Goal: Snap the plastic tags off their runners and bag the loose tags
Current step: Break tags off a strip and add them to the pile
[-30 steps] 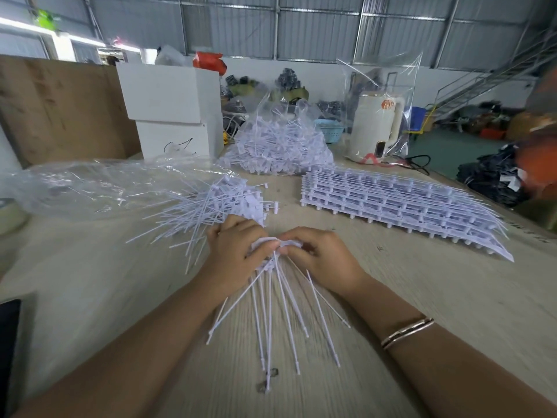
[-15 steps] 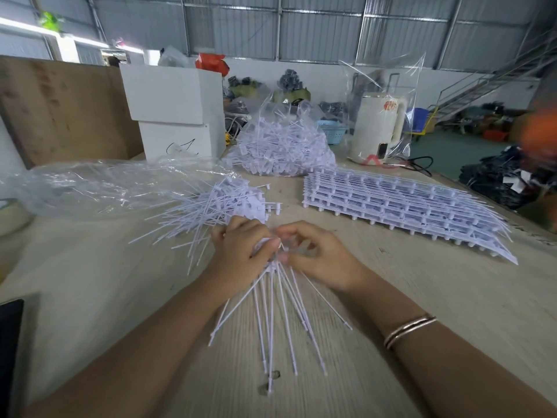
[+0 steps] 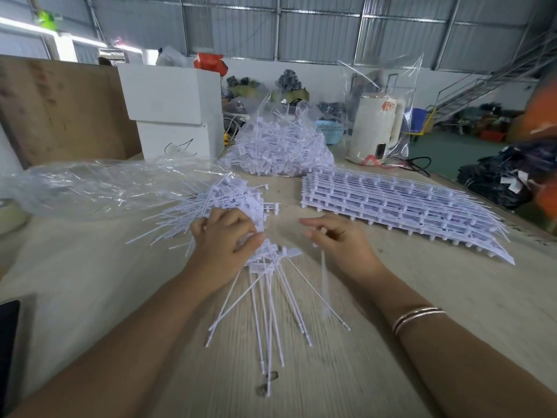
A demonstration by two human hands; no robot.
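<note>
My left hand (image 3: 224,239) grips the heads of a bundle of white plastic tags (image 3: 271,300), whose thin tails fan out toward me over the table. My right hand (image 3: 337,239) sits a short way to the right of the bundle and pinches one blurred strip (image 3: 324,285) that hangs down from its fingers. A pile of loose tags (image 3: 217,203) lies just beyond my left hand, at the mouth of a clear plastic bag (image 3: 90,188). A stack of tags on their runners (image 3: 401,206) lies flat at the right. A filled bag of tags (image 3: 280,146) stands further back.
Two white boxes (image 3: 174,116) stand at the back left beside a wooden board (image 3: 54,107). A white kettle in a clear bag (image 3: 376,128) stands at the back right, its black cord trailing. A dark phone (image 3: 9,342) lies at the table's left edge.
My hands were together on the tag heads. My right hand has pulled away to the right with one strip, while my left hand keeps hold of the bundle.
</note>
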